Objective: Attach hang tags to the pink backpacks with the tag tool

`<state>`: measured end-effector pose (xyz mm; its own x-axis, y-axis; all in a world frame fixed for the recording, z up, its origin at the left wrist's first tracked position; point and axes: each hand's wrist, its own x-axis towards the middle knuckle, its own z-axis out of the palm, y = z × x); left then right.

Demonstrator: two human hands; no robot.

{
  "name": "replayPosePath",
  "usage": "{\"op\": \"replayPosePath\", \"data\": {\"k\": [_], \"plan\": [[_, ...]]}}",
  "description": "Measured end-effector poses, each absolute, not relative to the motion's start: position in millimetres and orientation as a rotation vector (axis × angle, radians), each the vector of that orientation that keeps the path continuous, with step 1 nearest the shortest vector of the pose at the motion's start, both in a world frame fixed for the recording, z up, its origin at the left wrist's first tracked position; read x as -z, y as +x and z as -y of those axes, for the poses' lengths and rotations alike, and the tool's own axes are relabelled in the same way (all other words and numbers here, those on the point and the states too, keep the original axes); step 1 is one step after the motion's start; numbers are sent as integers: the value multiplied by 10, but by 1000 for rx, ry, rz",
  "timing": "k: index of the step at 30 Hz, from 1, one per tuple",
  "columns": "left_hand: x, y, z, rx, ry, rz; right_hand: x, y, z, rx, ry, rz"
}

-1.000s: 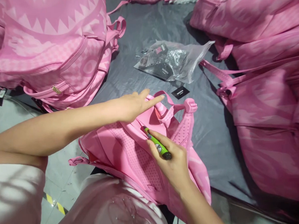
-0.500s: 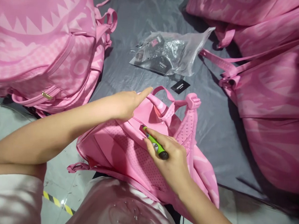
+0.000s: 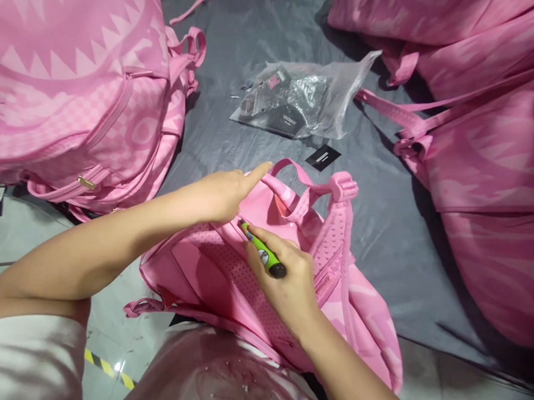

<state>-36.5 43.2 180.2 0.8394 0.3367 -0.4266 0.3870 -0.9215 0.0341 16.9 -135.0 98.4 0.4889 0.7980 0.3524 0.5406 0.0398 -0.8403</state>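
Note:
A pink backpack (image 3: 234, 256), back panel and shoulder straps upward, leans between my lap and the table edge. My left hand (image 3: 228, 193) grips its upper part, one finger stretched along the edge by the top handle; the other fingertips are mostly hidden. In my right hand (image 3: 287, 271) is a lime-green pen-shaped tool (image 3: 262, 251) with black ends, held between thumb and fingers. Its tip points at the pink fabric just below my left hand. Whether the tip touches the fabric, I cannot tell.
A large pink backpack (image 3: 84, 102) stands on the left, and more pink backpacks (image 3: 485, 150) lie along the right. On the grey table cover (image 3: 221, 46) are a clear plastic bag (image 3: 328, 93) with dark contents and a black card (image 3: 323, 157). Striped tape (image 3: 106, 367) marks the tiled floor.
My right hand has moved left and slightly up with the green tool, closer to my left hand. My left hand keeps its place on the backpack. The view has shifted slightly.

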Motion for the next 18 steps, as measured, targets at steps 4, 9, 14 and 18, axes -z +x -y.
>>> {"op": "replayPosePath", "data": {"k": [4, 9, 14, 18], "plan": [[-1797, -396, -419, 603, 2908, -575, -1003, 149, 1360, -292, -1655, 1171], [-1742, -434, -434, 549, 2932, -556, -1020, 148, 1348, -296, -1678, 1186], [-1745, -436, -430, 533, 2939, -537, -1048, 173, 1337, -338, -1679, 1191], [-1746, -446, -425, 529, 2924, -548, -1087, 205, 1338, -383, -1691, 1199]]}}
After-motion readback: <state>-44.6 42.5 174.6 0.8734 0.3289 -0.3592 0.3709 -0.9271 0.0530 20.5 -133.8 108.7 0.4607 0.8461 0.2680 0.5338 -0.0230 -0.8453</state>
